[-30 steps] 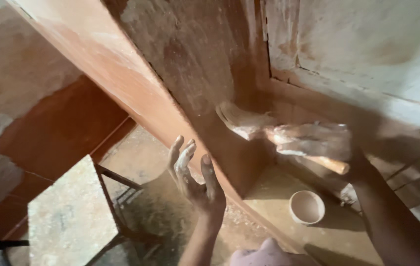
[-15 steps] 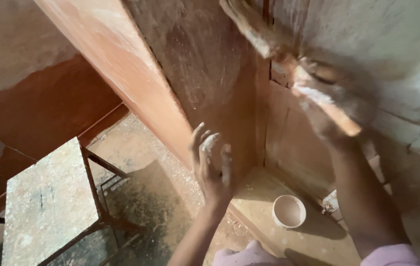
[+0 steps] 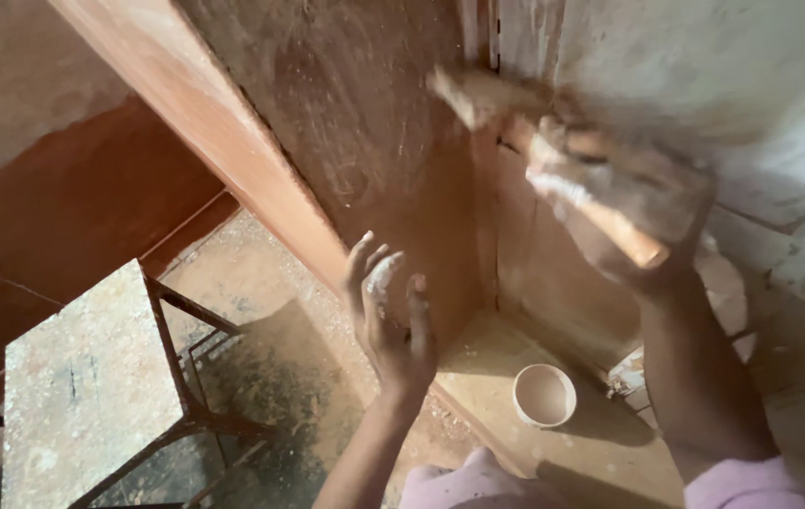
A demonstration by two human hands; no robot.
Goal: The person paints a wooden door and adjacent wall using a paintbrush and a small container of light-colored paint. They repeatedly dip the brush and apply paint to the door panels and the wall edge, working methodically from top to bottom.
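Wood fills the upper middle of the frame: a tall reddish-brown door (image 3: 365, 132), its flat face scratched and dusted with pale powder, its lighter orange edge running diagonally from top left toward the centre. Right of it stands a rough, whitish wall (image 3: 732, 85) with patchy plaster. The floor (image 3: 261, 311) at lower centre is gritty with dust and debris. At lower left sits a stool (image 3: 82, 377) with a speckled, stone-like square top on a thin dark metal frame. The right hand (image 3: 638, 207), upper right and blurred, has its fingers closed around a worn sanding block (image 3: 506, 104), pale and powdery, pressed against the door near its inner corner. The left hand (image 3: 388, 316), centre, rests flat against the door's lower face, its dusty fingers (image 3: 381, 278) spread open and holding nothing. A small round cup (image 3: 544, 396), cream-coloured and smooth, stands on the floor at lower centre-right.
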